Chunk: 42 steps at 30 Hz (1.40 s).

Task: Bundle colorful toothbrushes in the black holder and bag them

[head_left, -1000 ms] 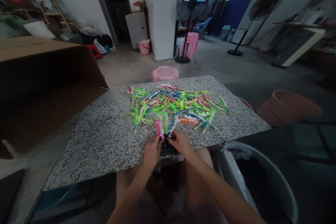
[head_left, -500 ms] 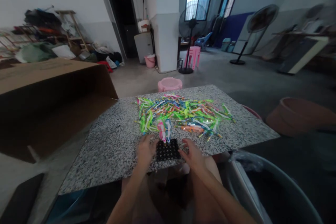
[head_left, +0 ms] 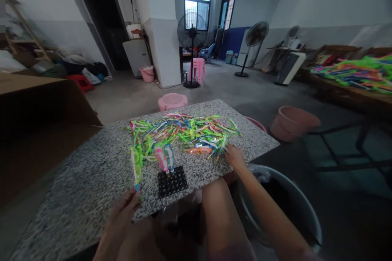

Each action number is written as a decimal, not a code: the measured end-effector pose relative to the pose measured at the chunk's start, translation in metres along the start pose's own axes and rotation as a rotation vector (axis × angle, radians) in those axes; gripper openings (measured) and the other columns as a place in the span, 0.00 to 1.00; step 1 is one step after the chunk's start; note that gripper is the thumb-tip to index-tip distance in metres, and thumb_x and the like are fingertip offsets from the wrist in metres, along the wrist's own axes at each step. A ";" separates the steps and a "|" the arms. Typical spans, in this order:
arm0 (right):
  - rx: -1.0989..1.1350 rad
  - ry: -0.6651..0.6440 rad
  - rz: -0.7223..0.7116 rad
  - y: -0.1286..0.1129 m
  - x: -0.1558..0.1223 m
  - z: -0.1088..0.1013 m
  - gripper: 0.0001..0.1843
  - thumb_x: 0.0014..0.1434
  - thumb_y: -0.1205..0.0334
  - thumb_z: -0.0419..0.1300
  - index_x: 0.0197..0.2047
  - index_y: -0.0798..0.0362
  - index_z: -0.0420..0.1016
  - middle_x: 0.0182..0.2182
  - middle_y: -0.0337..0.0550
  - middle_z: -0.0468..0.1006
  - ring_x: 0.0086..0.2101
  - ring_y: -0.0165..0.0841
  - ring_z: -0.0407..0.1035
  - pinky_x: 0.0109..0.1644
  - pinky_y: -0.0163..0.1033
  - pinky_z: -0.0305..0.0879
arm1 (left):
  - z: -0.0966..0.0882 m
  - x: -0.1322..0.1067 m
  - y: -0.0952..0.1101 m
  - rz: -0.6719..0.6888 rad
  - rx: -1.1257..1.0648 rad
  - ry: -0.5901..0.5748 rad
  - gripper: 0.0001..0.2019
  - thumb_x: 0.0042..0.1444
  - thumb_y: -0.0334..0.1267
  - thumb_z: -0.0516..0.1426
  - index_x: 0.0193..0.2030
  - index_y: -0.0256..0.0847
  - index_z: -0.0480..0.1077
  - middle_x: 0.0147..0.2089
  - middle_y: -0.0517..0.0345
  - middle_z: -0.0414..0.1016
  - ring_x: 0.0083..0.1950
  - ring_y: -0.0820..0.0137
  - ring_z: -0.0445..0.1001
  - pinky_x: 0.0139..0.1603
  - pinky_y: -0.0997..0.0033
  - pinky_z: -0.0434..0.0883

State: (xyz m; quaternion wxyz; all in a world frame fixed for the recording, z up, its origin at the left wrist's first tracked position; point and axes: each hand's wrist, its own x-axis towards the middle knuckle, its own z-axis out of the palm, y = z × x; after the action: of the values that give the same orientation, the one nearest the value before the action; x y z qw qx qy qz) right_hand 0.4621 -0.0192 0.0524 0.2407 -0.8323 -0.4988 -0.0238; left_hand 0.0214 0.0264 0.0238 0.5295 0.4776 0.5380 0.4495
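Green plastic strip [head_left: 136, 170] held upright, pinched near its lower end by the left hand [head_left: 121, 212], well clear of the strip pile [head_left: 183, 134]. Right hand [head_left: 235, 157] empty, fingers loosely open at the pile's near edge; black pegboard [head_left: 172, 182] between the hands.

Bare left hand [head_left: 121, 208] and right hand [head_left: 235, 157], bare forearms [head_left: 266, 212] and thighs [head_left: 222, 216], mauve shorts [head_left: 229, 257] at the bottom edge of the frame.

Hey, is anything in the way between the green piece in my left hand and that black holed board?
Nothing visible: only bare speckled granite lies between the green piece in your left hand and the black board.
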 end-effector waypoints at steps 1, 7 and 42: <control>-0.002 -0.021 -0.004 -0.001 0.004 -0.001 0.10 0.53 0.70 0.56 0.37 0.54 0.76 0.34 0.48 0.79 0.35 0.36 0.72 0.38 0.37 0.61 | 0.008 -0.008 -0.001 0.014 -0.014 0.001 0.23 0.35 0.53 0.67 0.36 0.41 0.75 0.40 0.56 0.79 0.40 0.65 0.76 0.39 0.70 0.75; 0.201 -0.079 -0.014 -0.015 -0.013 0.000 0.07 0.54 0.66 0.54 0.29 0.55 0.73 0.25 0.45 0.77 0.29 0.35 0.71 0.34 0.36 0.60 | 0.063 -0.017 -0.003 0.449 0.266 0.008 0.13 0.52 0.48 0.60 0.33 0.39 0.73 0.30 0.58 0.77 0.33 0.69 0.74 0.37 0.71 0.71; 0.817 -0.186 -0.138 -0.138 -0.091 0.067 0.07 0.53 0.57 0.56 0.30 0.50 0.63 0.22 0.36 0.73 0.23 0.31 0.67 0.28 0.33 0.59 | 0.101 0.001 -0.026 0.952 0.851 0.185 0.09 0.64 0.36 0.49 0.47 0.38 0.68 0.35 0.51 0.76 0.35 0.65 0.77 0.36 0.68 0.72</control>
State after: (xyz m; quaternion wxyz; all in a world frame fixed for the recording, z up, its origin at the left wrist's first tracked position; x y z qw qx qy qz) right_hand 0.2867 -0.0119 0.0198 0.5026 -0.6320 -0.5412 0.2348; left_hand 0.1216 0.0213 -0.0052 -0.0123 0.7915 0.4419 0.4219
